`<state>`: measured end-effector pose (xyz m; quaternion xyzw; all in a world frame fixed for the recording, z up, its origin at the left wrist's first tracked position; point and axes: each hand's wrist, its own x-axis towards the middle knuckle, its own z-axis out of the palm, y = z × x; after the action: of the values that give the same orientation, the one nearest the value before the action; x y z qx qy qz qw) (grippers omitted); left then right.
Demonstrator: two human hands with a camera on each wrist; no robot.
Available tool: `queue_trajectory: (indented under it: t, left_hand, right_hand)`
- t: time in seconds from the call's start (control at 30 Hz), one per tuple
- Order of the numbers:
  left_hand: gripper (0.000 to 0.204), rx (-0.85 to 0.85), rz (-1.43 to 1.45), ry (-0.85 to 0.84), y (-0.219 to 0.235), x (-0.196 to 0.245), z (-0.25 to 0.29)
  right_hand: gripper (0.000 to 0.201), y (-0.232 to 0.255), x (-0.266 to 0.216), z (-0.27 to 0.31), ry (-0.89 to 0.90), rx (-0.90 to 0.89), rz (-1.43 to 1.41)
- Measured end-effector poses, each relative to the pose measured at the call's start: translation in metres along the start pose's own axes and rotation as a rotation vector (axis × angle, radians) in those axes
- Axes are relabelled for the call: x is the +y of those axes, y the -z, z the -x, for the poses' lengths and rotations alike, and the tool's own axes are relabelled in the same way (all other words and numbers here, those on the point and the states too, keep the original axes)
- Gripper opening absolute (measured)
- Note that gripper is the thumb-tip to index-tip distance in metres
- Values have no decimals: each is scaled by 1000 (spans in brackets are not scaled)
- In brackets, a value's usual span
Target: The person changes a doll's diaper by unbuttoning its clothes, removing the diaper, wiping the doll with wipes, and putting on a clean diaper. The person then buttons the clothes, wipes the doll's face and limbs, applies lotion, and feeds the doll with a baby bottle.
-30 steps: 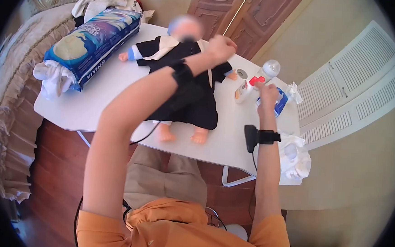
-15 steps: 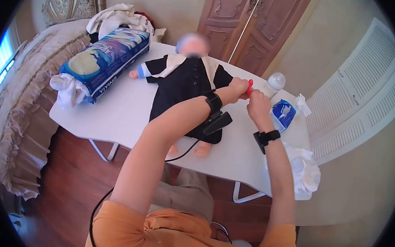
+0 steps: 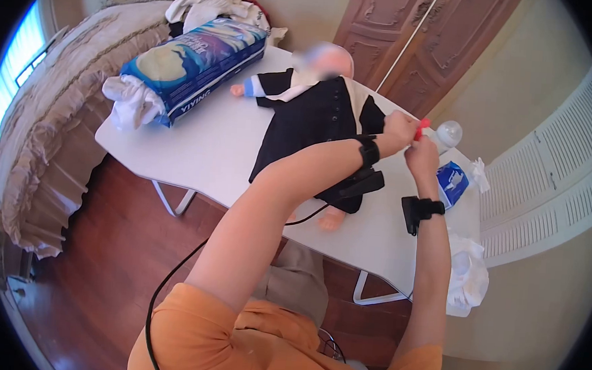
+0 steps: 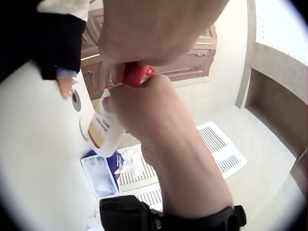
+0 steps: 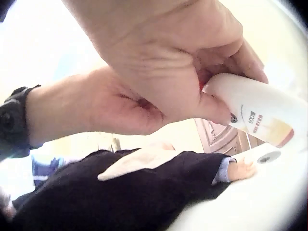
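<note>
We count one doll [image 3: 317,112], one blue diaper pack [image 3: 195,60], one red-capped lotion bottle [image 4: 108,127], one baby bottle [image 3: 448,133], one blue wipes packet [image 3: 451,181] on our table [image 3: 196,152], and our two hands.

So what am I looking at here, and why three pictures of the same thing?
There is no machine: a person wears one camera on the head and one on each wrist, on black straps. The wide picture is the head view, looking down at a white table. On it lie a doll in black clothes, a blue diaper pack, a baby bottle and a blue wipes packet.

The other two are the wrist views, close up. Both hands meet over the table's far side: the right hand grips a white lotion bottle, and the left hand holds its red cap.
</note>
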<state>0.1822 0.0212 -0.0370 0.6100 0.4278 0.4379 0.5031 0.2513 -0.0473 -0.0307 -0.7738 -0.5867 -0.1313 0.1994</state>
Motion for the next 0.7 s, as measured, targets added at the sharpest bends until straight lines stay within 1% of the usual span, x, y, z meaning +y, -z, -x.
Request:
queue_trajectory:
  t: [0.03,0.07,0.1,0.13,0.17,0.2,0.23,0.27,0.3,0.33,0.37,0.4,0.47,0.5,0.53,0.57,0.6,0.63,0.67,0.7]
  left_hand:
    - [20,38,-7,-59,-4,1,0]
    - [20,47,-10,-54,-4,1,-4]
    - [20,-7,38,-32,-4,3,-9]
    - [20,-68,85,-10,-2,8,-11]
    - [19,-71,133,13,0,11,-15]
    - [18,-37,130,-17,1,7,-24]
    - [18,-12,128,-47,0,1,-37]
    - [18,-15,153,-109,-1,-9,-53]
    - [20,17,80,-114,3,-10,-59]
    - [21,-113,79,-485,9,-34,-71]
    - [24,-48,-65,-45,2,-24,-84]
    - [26,-76,-183,-50,7,-19,-80]
    - [28,-113,-518,-167,6,-12,-70]
    - [28,-127,-517,-172,7,-13,-66]
    - [28,-342,-810,-387,7,-14,-63]
    - [28,-554,-1096,-606,5,-13,-60]
    - [28,-559,-1036,-584,-3,-22,-63]
    - [28,-555,-975,-555,-16,-34,-68]
    - [33,-638,-1052,-580,-29,-45,-73]
    - [30,-708,-1182,-575,-26,-29,-58]
  right_hand:
    - [18,-7,12,1,9,-9,-4]
    - [19,-21,29,0,-109,123,-146]
    - [21,-32,45,-1,-232,254,-286]
    - [21,-37,56,0,-235,250,-288]
    - [25,-42,70,3,-293,243,-360]
    - [28,-48,86,8,-358,240,-429]
    - [31,-64,107,8,-318,283,-422]
    - [31,-64,113,11,-346,292,-409]
    - [32,-66,112,16,-335,295,-454]
    - [33,-67,109,20,-322,300,-501]
    - [33,-66,105,21,-347,310,-490]
    - [34,-62,100,21,-340,290,-501]
    - [34,-53,89,29,-351,270,-503]
    - [34,-47,82,30,-360,244,-521]
    - [33,-43,82,29,-363,220,-538]
    - [31,-45,88,30,-348,201,-389]
    - [31,-39,83,34,-344,204,-384]
    - [27,-22,70,40,-341,128,-188]
    - [24,-6,57,44,-319,48,1]
    - [25,7,46,47,-264,79,-6]
